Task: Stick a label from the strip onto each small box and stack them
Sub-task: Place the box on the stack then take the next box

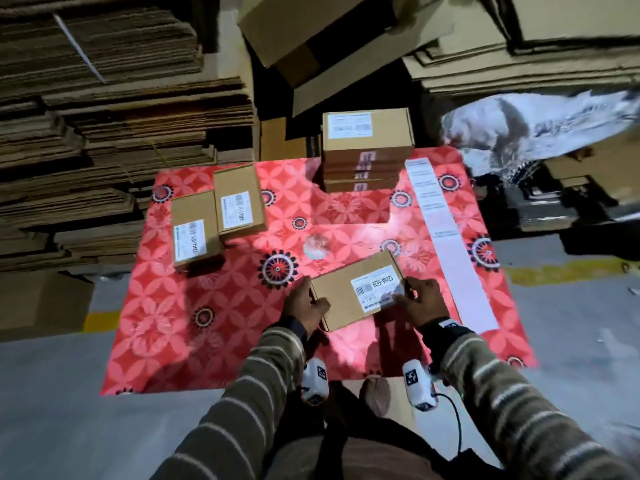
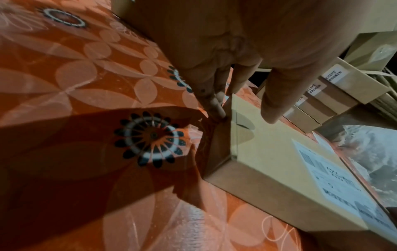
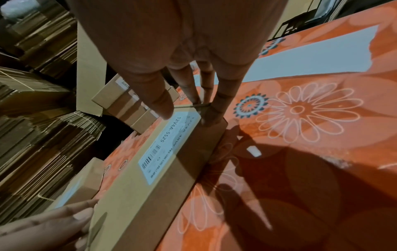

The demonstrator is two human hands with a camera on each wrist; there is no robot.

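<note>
A small brown box [image 1: 341, 301] [image 2: 268, 152] [image 3: 171, 186] with a white barcode label [image 1: 377, 289] [image 2: 335, 178] [image 3: 169, 146] sits between both hands at the front middle of the red patterned table [image 1: 214, 306]. My left hand [image 1: 313, 294] [image 2: 244, 115] grips its left end, thumb over the top. My right hand [image 1: 405, 291] [image 3: 185, 115] holds the right end, thumb pressing the label's edge. A stack of several labelled boxes [image 1: 367, 150] [image 2: 335, 95] [image 3: 128, 105] stands at the back. The white label strip [image 1: 446, 237] [image 3: 311, 56] lies along the right side.
Two more labelled boxes [image 1: 197, 230] [image 1: 239, 202] lie at the table's left. Piles of flattened cardboard [image 1: 104, 133] rise on the left and large cartons [image 1: 329, 39] behind. Crumpled plastic wrap [image 1: 536, 126] lies at the right. A small pale scrap [image 1: 315, 245] sits mid-table.
</note>
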